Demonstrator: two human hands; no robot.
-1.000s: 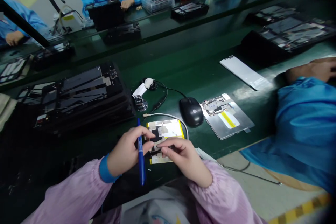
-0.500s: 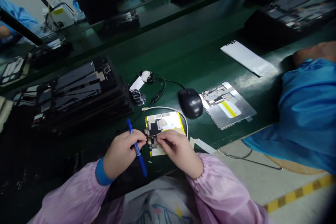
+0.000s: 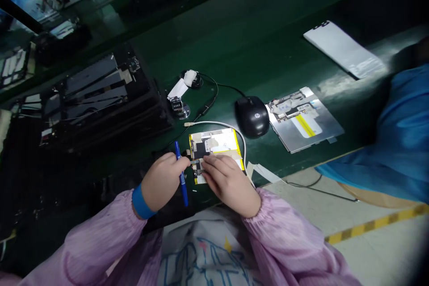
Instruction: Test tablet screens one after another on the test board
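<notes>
My left hand [image 3: 163, 178] is closed, with a blue marker pen [image 3: 182, 183] tucked in its fingers. Its thumb and fingertip pinch near a small thin strip [image 3: 194, 161] at the left edge of a tablet's inner assembly [image 3: 221, 138], which has a circuit board and yellow-edged battery. My right hand [image 3: 231, 183] rests over the lower right of this assembly, fingers bent together and fingertips on the board close to the strip. What lies under those fingertips is hidden. A white cable [image 3: 234, 127] curves around the assembly's top and right side.
A black mouse [image 3: 253, 116] sits beside another tablet assembly [image 3: 308, 120] on the green table [image 3: 234, 58]. A stack of black trays [image 3: 100, 98] stands at left. A counter [image 3: 177, 106] lies by coiled wire. A white panel [image 3: 345, 49] and a co-worker's blue sleeve [image 3: 398, 134] are at right.
The view has tilted downward, so things sit higher in the picture. My left hand's pen stands more upright, and my right fingers lie flatter over the board. A thin strip now shows between the hands.
</notes>
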